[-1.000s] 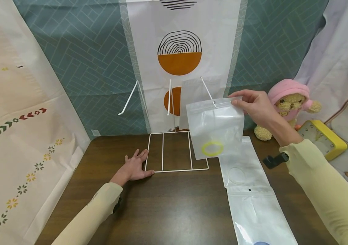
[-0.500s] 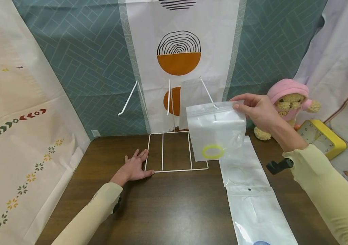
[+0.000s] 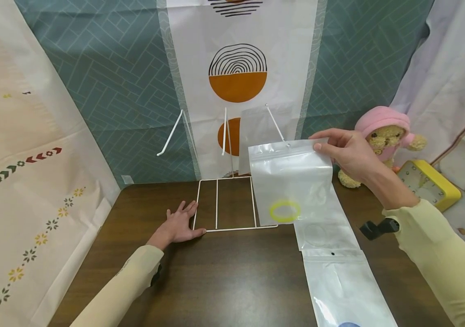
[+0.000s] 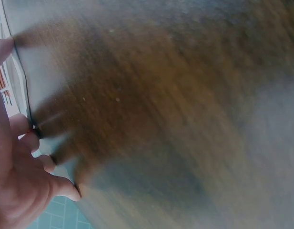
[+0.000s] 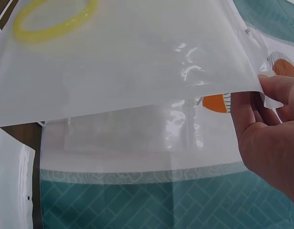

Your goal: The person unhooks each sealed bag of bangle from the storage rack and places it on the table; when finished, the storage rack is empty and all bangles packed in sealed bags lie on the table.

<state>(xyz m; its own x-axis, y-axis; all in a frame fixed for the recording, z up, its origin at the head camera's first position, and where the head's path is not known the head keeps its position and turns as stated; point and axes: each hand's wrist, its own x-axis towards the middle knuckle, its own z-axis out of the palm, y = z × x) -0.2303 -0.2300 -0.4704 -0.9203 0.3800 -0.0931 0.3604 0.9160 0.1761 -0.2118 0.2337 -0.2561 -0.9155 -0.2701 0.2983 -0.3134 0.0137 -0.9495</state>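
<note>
My right hand [image 3: 348, 152] pinches the top right corner of a translucent zip bag [image 3: 271, 181] with a yellow ring [image 3: 284, 211] inside. The bag's hanging hole is at the tip of the right hook [image 3: 275, 121] of a white wire rack [image 3: 236, 229]; whether the tip is through the hole I cannot tell. Farther back at that hook hangs another pale bag [image 3: 253, 131]. My left hand [image 3: 180, 223] lies with fingers spread at the left side of the rack's base, touching the wire. In the right wrist view, thumb and fingers [image 5: 275, 88] grip the bag's edge.
Two silvery zip bags [image 3: 348, 286] lie on the brown table [image 3: 232, 277] at right, one showing a faint ring. A pink-hooded plush toy [image 3: 383, 122] and a yellow clock [image 3: 432, 184] stand at the back right. The middle hook [image 3: 224, 131] and left hook [image 3: 170, 132] jut forward.
My right hand has drawn the bag slightly down and toward me. The hook's tip, earlier in front of the bag, now meets its top edge. The left hand stays put.
</note>
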